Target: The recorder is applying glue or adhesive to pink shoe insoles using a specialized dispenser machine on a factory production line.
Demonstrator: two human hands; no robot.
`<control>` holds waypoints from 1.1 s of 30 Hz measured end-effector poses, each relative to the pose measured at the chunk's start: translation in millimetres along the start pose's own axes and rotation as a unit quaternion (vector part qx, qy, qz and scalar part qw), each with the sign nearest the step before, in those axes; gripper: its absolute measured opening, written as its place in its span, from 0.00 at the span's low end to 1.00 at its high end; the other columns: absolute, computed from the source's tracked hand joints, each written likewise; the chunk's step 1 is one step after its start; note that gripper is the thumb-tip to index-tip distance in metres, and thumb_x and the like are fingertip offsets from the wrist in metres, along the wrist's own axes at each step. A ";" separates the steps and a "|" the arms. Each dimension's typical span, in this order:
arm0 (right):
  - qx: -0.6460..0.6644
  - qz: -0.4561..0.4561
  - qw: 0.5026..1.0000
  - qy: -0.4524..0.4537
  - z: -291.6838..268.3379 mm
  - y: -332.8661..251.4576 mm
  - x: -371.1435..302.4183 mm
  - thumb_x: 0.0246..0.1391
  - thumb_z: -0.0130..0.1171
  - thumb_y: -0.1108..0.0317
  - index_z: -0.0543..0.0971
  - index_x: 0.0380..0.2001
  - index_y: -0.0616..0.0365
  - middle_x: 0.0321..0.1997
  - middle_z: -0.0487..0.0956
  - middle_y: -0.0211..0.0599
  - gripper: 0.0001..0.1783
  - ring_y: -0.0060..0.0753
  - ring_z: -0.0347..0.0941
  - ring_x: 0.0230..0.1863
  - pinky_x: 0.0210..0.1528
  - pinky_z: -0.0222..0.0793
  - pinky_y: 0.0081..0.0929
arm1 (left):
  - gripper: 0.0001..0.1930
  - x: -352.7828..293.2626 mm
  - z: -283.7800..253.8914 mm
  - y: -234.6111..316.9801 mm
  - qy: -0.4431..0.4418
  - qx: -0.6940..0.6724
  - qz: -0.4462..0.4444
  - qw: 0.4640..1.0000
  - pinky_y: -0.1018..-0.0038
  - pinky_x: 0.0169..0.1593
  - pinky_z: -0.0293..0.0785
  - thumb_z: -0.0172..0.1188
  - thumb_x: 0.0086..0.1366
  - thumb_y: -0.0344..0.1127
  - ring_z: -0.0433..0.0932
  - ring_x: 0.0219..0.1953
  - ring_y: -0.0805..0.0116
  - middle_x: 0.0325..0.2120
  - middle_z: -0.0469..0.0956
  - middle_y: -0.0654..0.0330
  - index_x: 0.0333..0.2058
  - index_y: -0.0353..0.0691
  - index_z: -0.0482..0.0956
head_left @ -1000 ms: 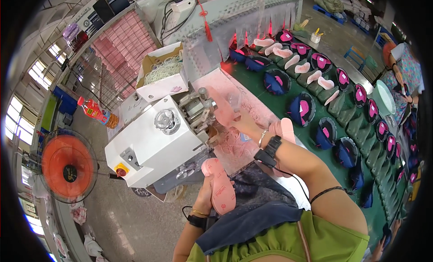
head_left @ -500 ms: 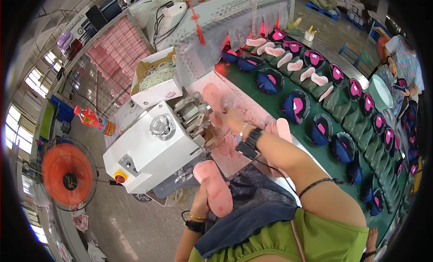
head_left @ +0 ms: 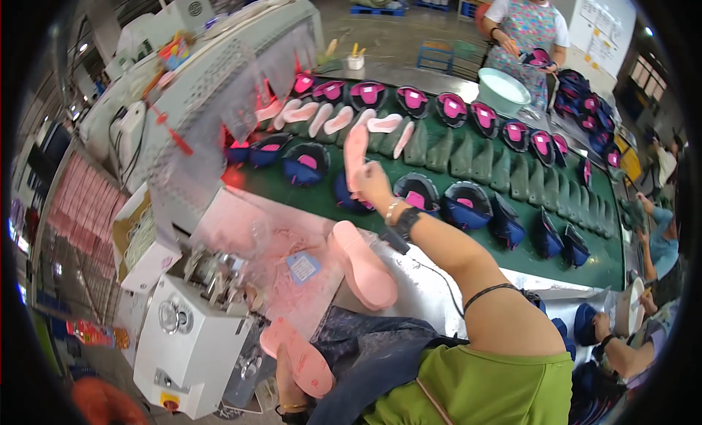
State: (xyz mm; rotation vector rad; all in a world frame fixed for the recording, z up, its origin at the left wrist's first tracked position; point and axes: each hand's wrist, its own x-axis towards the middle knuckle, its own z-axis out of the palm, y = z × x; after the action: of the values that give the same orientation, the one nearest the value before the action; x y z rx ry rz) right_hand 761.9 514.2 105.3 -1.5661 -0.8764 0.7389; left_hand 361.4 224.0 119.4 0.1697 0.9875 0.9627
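Observation:
Over the green conveyor, my right hand (head_left: 373, 184) is closed on the lower end of a pink insole (head_left: 356, 143), which points upward and away from me. My left hand (head_left: 284, 377), low near my lap, grips another pink insole (head_left: 301, 359); whether more than one lies there I cannot tell. Between the hands a stack of pink insoles (head_left: 363, 268) lies at the edge of the dust-covered worktable (head_left: 227, 217). To the left stands a white trimming machine (head_left: 186, 334) with a handwheel.
Dark blue shoe uppers (head_left: 468, 204) and green shoe lasts (head_left: 439, 154) line the conveyor (head_left: 300, 198). More pale insoles (head_left: 301, 112) lie across lasts. A box of cord (head_left: 142, 242) stands behind the machine. Co-workers sit beyond and to the right, one beside a pale basin (head_left: 504, 89).
My view has turned right. My right hand has moved from the machine out over the conveyor and now carries an insole. My left hand still holds its insole near my lap.

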 end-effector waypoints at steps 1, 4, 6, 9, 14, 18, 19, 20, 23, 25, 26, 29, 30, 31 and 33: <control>-0.059 0.021 0.997 0.035 -35.6 12.7 14.2 0.57 0.54 0.66 0.68 0.42 0.62 0.26 0.78 0.45 0.14 0.40 0.80 0.21 0.19 0.74 0.33 | 0.27 0.3 2.6 -0.1 -0.007 0.004 -0.005 1.000 0.65 0.47 0.77 0.50 0.71 0.56 0.79 0.42 0.62 0.41 0.77 0.58 0.56 0.40 0.69; -0.104 0.023 0.986 0.129 -126.5 59.0 52.6 0.52 0.57 0.67 0.71 0.42 0.62 0.28 0.79 0.46 0.16 0.42 0.80 0.24 0.23 0.75 0.36 | 0.24 3.6 10.0 -1.6 -0.015 -0.008 0.020 1.000 0.65 0.46 0.77 0.50 0.71 0.53 0.78 0.43 0.63 0.42 0.77 0.58 0.55 0.41 0.69; -0.183 0.007 0.970 0.160 -171.4 86.4 81.0 0.50 0.58 0.69 0.74 0.44 0.62 0.33 0.82 0.49 0.17 0.46 0.82 0.33 0.36 0.77 0.40 | 0.21 8.6 11.9 0.3 -0.052 -0.011 0.014 0.998 0.64 0.48 0.77 0.50 0.70 0.48 0.78 0.44 0.62 0.44 0.77 0.58 0.54 0.40 0.70; -0.213 0.009 0.967 0.141 -185.7 102.8 121.1 0.47 0.59 0.68 0.78 0.48 0.63 0.42 0.83 0.51 0.22 0.48 0.80 0.47 0.53 0.72 0.41 | 0.18 15.3 11.0 -0.9 -0.030 -0.013 -0.012 0.999 0.63 0.50 0.77 0.49 0.69 0.41 0.78 0.45 0.61 0.43 0.77 0.56 0.52 0.39 0.70; -0.100 -0.165 0.979 0.062 -72.9 30.2 72.0 0.47 0.61 0.68 0.80 0.41 0.65 0.32 0.82 0.44 0.17 0.37 0.79 0.34 0.39 0.74 0.32 | 0.14 14.8 10.7 -1.9 -0.010 0.053 0.038 0.998 0.65 0.49 0.78 0.50 0.68 0.34 0.79 0.45 0.61 0.42 0.78 0.55 0.49 0.34 0.73; -0.003 -0.217 0.940 -0.263 34.2 -40.5 -109.9 0.58 0.57 0.61 0.76 0.28 0.62 0.26 0.76 0.40 0.13 0.38 0.71 0.27 0.33 0.69 0.37 | 0.15 20.6 25.2 8.8 0.006 0.116 0.050 0.992 0.68 0.49 0.78 0.53 0.67 0.30 0.79 0.44 0.64 0.44 0.78 0.54 0.49 0.29 0.74; -0.049 -0.246 0.912 -0.324 53.0 -49.4 -159.0 0.61 0.55 0.57 0.78 0.33 0.62 0.28 0.77 0.42 0.16 0.39 0.73 0.28 0.35 0.69 0.39 | 0.16 22.1 29.3 10.7 0.002 0.134 0.100 0.986 0.69 0.48 0.78 0.55 0.67 0.30 0.80 0.43 0.65 0.44 0.78 0.54 0.50 0.28 0.73; -0.154 -0.244 0.869 -0.402 57.3 -53.9 -198.2 0.62 0.54 0.57 0.77 0.37 0.63 0.33 0.79 0.46 0.17 0.44 0.75 0.34 0.39 0.71 0.39 | 0.17 22.9 32.8 11.8 0.029 0.160 0.141 0.977 0.70 0.47 0.78 0.56 0.66 0.31 0.80 0.43 0.65 0.43 0.78 0.53 0.51 0.27 0.73; -0.188 -0.189 0.819 -0.508 65.9 -49.0 -266.9 0.62 0.54 0.59 0.77 0.41 0.64 0.37 0.81 0.50 0.16 0.50 0.78 0.38 0.40 0.72 0.43 | 0.18 26.3 37.4 17.2 0.059 0.120 0.195 0.972 0.71 0.46 0.78 0.57 0.67 0.35 0.80 0.41 0.65 0.42 0.79 0.54 0.51 0.28 0.72; -0.058 -0.016 0.862 -0.502 73.7 -37.1 -277.8 0.58 0.56 0.63 0.77 0.42 0.62 0.34 0.80 0.50 0.14 0.50 0.79 0.36 0.37 0.72 0.44 | 0.19 18.9 30.4 22.1 0.097 0.107 0.159 0.977 0.70 0.46 0.77 0.56 0.68 0.38 0.80 0.41 0.64 0.42 0.79 0.53 0.51 0.28 0.72; 0.034 0.122 0.846 -0.518 81.0 -29.8 -272.7 0.56 0.57 0.65 0.76 0.43 0.62 0.34 0.81 0.51 0.14 0.50 0.79 0.36 0.37 0.72 0.43 | 0.20 16.5 27.3 22.0 0.041 0.043 0.132 0.989 0.67 0.46 0.78 0.53 0.70 0.41 0.80 0.41 0.62 0.42 0.79 0.52 0.51 0.29 0.71; -0.112 -0.133 0.892 -0.418 110.9 -11.1 -240.1 0.55 0.61 0.65 0.74 0.51 0.61 0.34 0.82 0.39 0.21 0.37 0.79 0.35 0.39 0.74 0.35 | 0.23 0.5 10.4 22.2 -0.044 -0.032 0.077 0.995 0.63 0.46 0.78 0.48 0.72 0.46 0.80 0.41 0.56 0.41 0.78 0.49 0.53 0.32 0.68; -0.087 -0.083 0.897 -0.425 121.5 -7.0 -225.7 0.53 0.62 0.65 0.72 0.53 0.62 0.35 0.82 0.40 0.24 0.38 0.79 0.35 0.40 0.74 0.34 | 0.24 -5.0 4.8 19.9 -0.076 -0.044 0.039 0.995 0.61 0.47 0.78 0.44 0.72 0.48 0.79 0.42 0.52 0.40 0.78 0.49 0.55 0.33 0.66; -0.093 -0.097 0.891 -0.433 135.3 -4.4 -213.6 0.53 0.62 0.65 0.72 0.53 0.62 0.35 0.82 0.40 0.24 0.38 0.79 0.35 0.40 0.74 0.34 | 0.24 -9.3 0.1 16.9 -0.073 -0.044 0.046 0.995 0.61 0.47 0.78 0.44 0.72 0.48 0.79 0.42 0.52 0.40 0.78 0.49 0.55 0.33 0.66; -0.107 -0.165 0.902 -0.383 170.8 -4.0 -195.8 0.52 0.62 0.61 0.68 0.51 0.67 0.38 0.80 0.57 0.28 0.52 0.79 0.37 0.39 0.73 0.43 | 0.25 -14.6 -8.1 10.3 -0.013 -0.023 0.005 1.000 0.59 0.46 0.78 0.45 0.73 0.51 0.80 0.41 0.52 0.43 0.78 0.47 0.54 0.32 0.68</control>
State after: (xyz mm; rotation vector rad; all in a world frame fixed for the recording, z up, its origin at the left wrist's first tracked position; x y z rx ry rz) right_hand 515.2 436.4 80.6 -1.2423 -1.8053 1.0521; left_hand 346.1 216.8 129.4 0.1490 0.9414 0.9894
